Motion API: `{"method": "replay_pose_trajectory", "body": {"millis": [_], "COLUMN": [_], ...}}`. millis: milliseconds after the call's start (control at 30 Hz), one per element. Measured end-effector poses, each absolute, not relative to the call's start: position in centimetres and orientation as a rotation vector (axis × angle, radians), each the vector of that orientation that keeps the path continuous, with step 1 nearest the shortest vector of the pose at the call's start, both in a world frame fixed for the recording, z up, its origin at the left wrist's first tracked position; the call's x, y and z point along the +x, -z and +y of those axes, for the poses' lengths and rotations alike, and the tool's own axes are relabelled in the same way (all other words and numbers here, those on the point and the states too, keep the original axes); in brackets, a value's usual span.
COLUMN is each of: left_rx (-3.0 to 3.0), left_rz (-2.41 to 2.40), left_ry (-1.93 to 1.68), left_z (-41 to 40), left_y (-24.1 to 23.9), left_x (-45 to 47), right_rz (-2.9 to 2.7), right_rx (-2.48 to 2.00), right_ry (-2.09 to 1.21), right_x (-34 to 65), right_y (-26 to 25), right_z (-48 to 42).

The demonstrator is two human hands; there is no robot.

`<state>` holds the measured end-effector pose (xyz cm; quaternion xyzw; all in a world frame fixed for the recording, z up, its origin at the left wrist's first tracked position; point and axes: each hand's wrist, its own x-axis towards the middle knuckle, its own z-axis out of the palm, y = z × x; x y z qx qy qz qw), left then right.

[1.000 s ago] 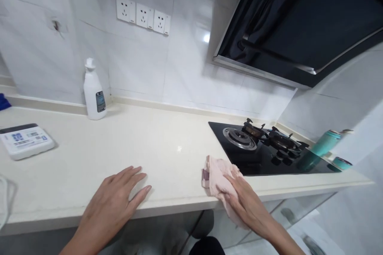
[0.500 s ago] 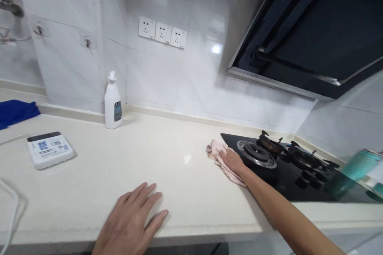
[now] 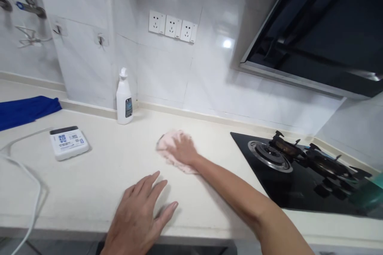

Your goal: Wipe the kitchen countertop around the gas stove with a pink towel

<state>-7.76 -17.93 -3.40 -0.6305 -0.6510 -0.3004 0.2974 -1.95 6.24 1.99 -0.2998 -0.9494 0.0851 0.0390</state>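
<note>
My right hand presses a crumpled pale pink cloth onto the cream countertop, near the middle of the view. Motion smears the fingers and the cloth somewhat. Nearer the front edge, my left hand holds nothing, its fingers apart and the thumb stretched to the right. Whether that hand rests on the counter or hovers just over it, I cannot tell.
A white bottle stands against the back wall. To the left lie a white box-shaped device, a white cable and a blue cloth. On the right are a black gas hob and a dark range hood above.
My right hand has swept the pink cloth leftward, from the hob's edge to the middle of the counter. The view has turned a little left. My left hand stays open near the front edge.
</note>
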Motion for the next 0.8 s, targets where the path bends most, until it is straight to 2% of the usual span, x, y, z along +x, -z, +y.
{"method": "replay_pose_trajectory", "body": {"millis": [133, 233, 567, 667, 800], "left_rx": [-1.634, -1.647, -1.762, -1.805, -1.929], "left_rz": [-1.736, -1.77, -2.072, -2.131, -2.135], "left_ry": [0.834, 0.877, 0.785, 0.795, 0.907], "left_z": [-18.4, -18.8, -19.0, -18.8, -17.9], "left_y": [3.6, 3.8, 3.0, 2.9, 2.0], "left_x": [-8.3, -8.8, -9.1, -9.2, -6.9], "right_rz": [-2.995, -2.993, -2.724, -2.62, -2.616], "right_rx": [-0.429, -0.31, -1.264, -1.415, -1.402], "right_ry": [-0.429, -0.485, -0.246, -0.191, -0.208], "right_x": [-1.2, 1.7, 16.5, 20.0, 21.9], "right_y": [-1.1, -1.1, -2.3, -1.0, 1.2], "right_z": [-0.8, -1.6, 9.1, 8.3, 4.3]}}
